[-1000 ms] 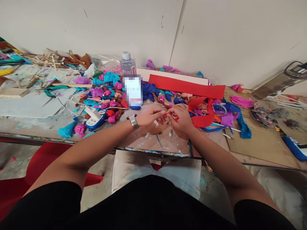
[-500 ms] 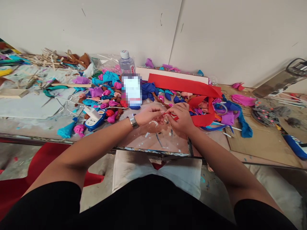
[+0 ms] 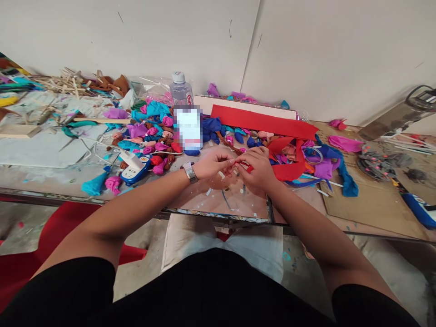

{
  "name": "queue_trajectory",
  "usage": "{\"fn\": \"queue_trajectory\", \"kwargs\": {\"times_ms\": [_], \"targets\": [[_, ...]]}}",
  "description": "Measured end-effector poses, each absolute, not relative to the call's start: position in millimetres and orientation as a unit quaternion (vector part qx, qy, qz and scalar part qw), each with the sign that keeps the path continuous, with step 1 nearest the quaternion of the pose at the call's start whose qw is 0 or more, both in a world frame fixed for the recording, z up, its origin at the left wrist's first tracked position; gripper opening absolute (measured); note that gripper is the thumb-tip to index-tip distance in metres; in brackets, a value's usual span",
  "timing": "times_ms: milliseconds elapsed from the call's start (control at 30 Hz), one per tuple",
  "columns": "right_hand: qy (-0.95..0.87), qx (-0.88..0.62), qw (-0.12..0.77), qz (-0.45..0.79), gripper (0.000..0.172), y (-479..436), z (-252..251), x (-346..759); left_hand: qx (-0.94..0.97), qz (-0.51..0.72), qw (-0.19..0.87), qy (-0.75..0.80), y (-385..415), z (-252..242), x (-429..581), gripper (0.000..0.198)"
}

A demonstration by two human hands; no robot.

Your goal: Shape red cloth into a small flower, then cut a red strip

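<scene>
My left hand (image 3: 215,165), with a metal-band watch (image 3: 190,172) at the wrist, pinches a small piece of red crepe paper (image 3: 250,168) above the table's near edge. From the other side my right hand (image 3: 258,167) grips the same piece, fingertips touching those of the left. Most of the red piece is hidden by the fingers. Just beyond the right hand lie loose red crepe strips (image 3: 289,171) and a wide red strip (image 3: 262,122). A heap of crumpled paper bits (image 3: 138,131) in blue, pink, purple and brown spreads to the left of the hands.
A lit phone (image 3: 190,129) leans before a plastic bottle (image 3: 182,93). A blue-and-white power strip (image 3: 136,170) with a plug sits at left, near green-handled pliers (image 3: 73,129). Wooden sticks (image 3: 71,84) lie at far left; flat cardboard (image 3: 368,204) is at right. A wall stands behind.
Both hands stay nearly in place, fingertips now slightly closer together around the red crepe paper. The rest of the table looks the same, with a slight camera shift.
</scene>
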State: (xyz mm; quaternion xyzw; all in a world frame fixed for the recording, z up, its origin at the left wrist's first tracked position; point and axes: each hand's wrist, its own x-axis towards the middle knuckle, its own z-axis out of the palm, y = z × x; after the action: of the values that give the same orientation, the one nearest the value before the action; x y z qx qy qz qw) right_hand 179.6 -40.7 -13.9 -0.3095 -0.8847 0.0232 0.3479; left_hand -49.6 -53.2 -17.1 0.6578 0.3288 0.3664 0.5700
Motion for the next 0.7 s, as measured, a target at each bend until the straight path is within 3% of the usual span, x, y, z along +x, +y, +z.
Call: {"fn": "queue_trajectory", "kwargs": {"times_ms": [200,533,700], "targets": [[-0.883,-0.310,0.353,0.014,0.021,-41.3,-13.9,179.0,0.685,0.371,0.521,0.349,-52.4,-20.0,-50.1,0.059],[-0.880,-0.317,0.354,0.017,0.023,-43.1,-12.5,176.6,0.824,0.378,0.205,0.369,-61.4,-15.2,-52.4,0.045],[-0.877,-0.316,0.362,0.026,0.022,-43.8,-12.6,174.9,0.847,0.403,0.120,0.326,-60.6,-15.4,-53.0,0.042]]}}
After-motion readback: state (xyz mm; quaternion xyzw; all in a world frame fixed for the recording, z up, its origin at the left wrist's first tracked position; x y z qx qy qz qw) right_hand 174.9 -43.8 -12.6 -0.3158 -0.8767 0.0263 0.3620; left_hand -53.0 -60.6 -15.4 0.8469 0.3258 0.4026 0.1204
